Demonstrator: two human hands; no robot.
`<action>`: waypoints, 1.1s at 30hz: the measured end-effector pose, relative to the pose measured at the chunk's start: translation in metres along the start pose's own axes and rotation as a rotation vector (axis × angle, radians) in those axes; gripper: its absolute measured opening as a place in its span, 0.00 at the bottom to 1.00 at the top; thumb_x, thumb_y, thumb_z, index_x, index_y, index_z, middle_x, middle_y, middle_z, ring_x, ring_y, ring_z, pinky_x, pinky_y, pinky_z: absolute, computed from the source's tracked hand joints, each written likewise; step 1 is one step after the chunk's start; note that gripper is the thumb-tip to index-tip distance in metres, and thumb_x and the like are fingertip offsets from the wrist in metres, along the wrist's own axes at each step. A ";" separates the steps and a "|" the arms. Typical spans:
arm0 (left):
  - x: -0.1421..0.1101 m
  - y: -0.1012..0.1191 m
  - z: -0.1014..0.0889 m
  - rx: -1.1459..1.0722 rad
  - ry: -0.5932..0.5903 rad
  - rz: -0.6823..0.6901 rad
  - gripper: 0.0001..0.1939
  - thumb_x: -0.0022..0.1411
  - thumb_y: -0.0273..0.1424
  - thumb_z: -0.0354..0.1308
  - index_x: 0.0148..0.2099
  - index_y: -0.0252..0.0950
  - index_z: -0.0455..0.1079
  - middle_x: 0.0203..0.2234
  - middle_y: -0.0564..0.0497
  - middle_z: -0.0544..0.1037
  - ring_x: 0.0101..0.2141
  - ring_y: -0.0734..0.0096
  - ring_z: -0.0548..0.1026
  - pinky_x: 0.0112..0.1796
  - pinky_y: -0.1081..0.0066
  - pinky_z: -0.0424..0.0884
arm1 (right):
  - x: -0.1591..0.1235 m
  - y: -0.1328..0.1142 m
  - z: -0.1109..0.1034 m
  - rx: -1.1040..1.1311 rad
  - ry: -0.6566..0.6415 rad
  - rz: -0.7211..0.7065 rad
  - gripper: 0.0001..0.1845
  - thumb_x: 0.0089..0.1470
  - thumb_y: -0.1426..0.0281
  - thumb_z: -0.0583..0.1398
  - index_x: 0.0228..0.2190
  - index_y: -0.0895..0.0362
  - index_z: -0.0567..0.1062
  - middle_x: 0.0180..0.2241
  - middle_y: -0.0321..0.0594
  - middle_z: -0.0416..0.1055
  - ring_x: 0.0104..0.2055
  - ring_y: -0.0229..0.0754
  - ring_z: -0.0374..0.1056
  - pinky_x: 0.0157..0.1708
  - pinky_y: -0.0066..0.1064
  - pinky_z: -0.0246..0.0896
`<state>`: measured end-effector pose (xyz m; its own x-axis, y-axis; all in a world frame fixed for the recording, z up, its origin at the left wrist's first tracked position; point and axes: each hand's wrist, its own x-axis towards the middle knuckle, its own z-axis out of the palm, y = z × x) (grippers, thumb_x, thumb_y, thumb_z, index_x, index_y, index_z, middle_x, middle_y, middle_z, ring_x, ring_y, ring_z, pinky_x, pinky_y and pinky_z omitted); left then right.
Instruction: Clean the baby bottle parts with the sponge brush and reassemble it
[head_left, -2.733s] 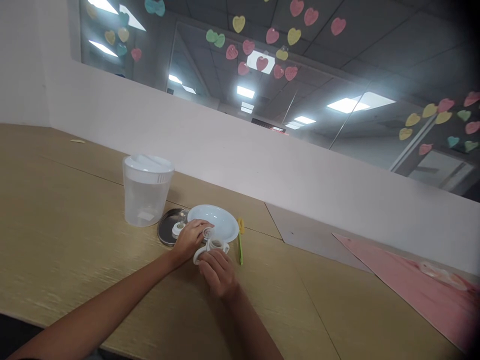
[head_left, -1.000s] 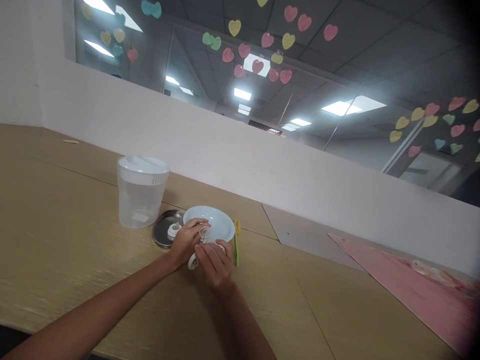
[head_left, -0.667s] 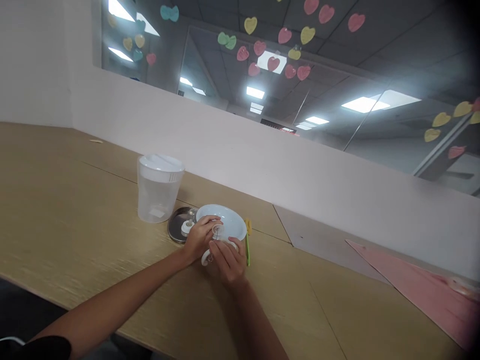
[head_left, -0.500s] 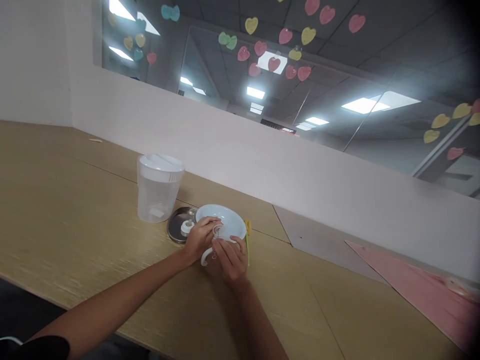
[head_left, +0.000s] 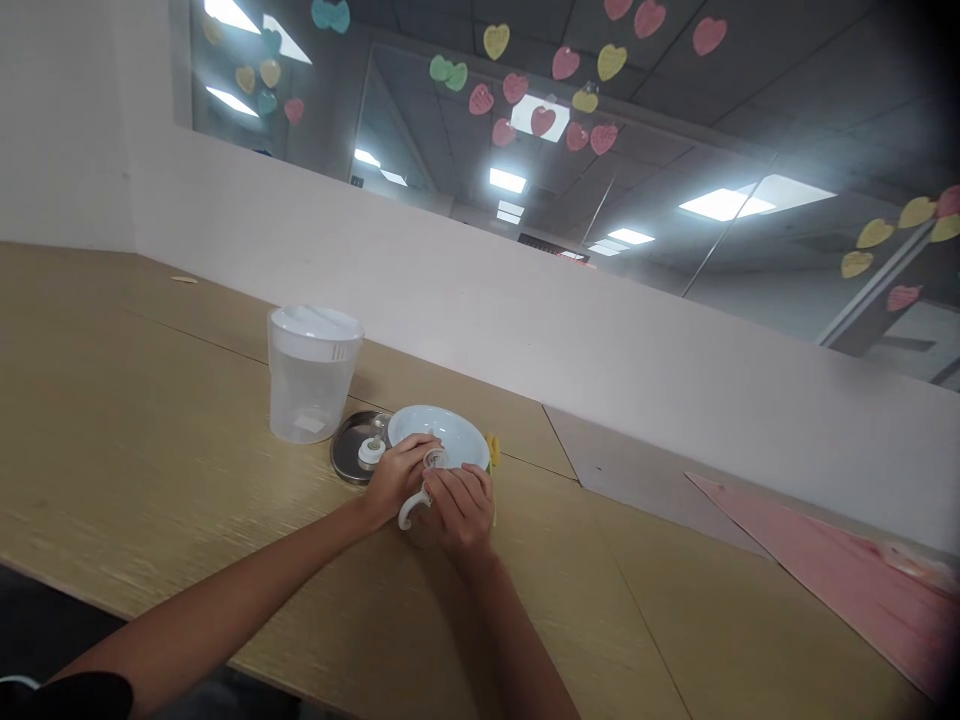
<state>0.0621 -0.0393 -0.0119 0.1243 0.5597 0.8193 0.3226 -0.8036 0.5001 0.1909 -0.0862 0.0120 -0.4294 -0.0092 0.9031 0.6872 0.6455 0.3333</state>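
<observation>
Left grip (head_left: 401,478) is narrow, its fingertips gathered on a clear round piece (head_left: 434,459) just in front of the blue bowl (head_left: 459,432). Right grip (head_left: 461,503) is curled closely around a white-handled cup (head_left: 409,512), low over the table (head_left: 187,450); one curved handle sticks out on the left of the fingers, while most of the body is covered.

Compared with the first frame, the right fingers have climbed over the cup. Its mouth and both handles showed then; now only the one handle does. The two hands have also drawn closer together, with the right fingertips right beside the clear round piece. A thin stem visible below that piece half a second ago is now hard to make out. The green-and-yellow utensil (head_left: 492,449), whose green length lay in plain sight, is now largely hidden by the right hand, mainly its yellow end showing.

Other things have kept their places: the white collar (head_left: 372,452) in the round metal tray (head_left: 349,442), and the lidded translucent pitcher (head_left: 311,375) behind and left of it.
</observation>
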 end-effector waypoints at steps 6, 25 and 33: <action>-0.001 0.000 -0.001 -0.012 -0.003 -0.004 0.12 0.63 0.28 0.48 0.43 0.35 0.72 0.42 0.45 0.74 0.44 0.67 0.72 0.44 0.69 0.70 | 0.000 0.001 0.002 -0.010 -0.016 0.020 0.10 0.56 0.77 0.52 0.36 0.58 0.72 0.31 0.39 0.74 0.37 0.35 0.68 0.48 0.34 0.56; -0.003 -0.001 -0.002 0.004 -0.023 0.056 0.14 0.65 0.31 0.46 0.45 0.36 0.72 0.41 0.46 0.74 0.43 0.69 0.72 0.46 0.69 0.70 | -0.004 0.005 0.003 -0.047 -0.048 0.137 0.10 0.54 0.75 0.54 0.37 0.56 0.73 0.29 0.37 0.70 0.33 0.35 0.64 0.46 0.37 0.58; -0.002 -0.007 -0.001 0.016 -0.045 0.029 0.12 0.64 0.31 0.48 0.44 0.36 0.72 0.41 0.47 0.75 0.44 0.68 0.72 0.46 0.68 0.69 | -0.004 0.003 -0.005 -0.062 -0.016 0.080 0.09 0.54 0.75 0.56 0.38 0.59 0.72 0.27 0.37 0.71 0.30 0.34 0.66 0.46 0.36 0.58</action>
<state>0.0588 -0.0353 -0.0166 0.1754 0.5454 0.8196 0.3331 -0.8163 0.4719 0.1976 -0.0879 0.0111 -0.3806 0.0527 0.9232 0.7543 0.5952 0.2770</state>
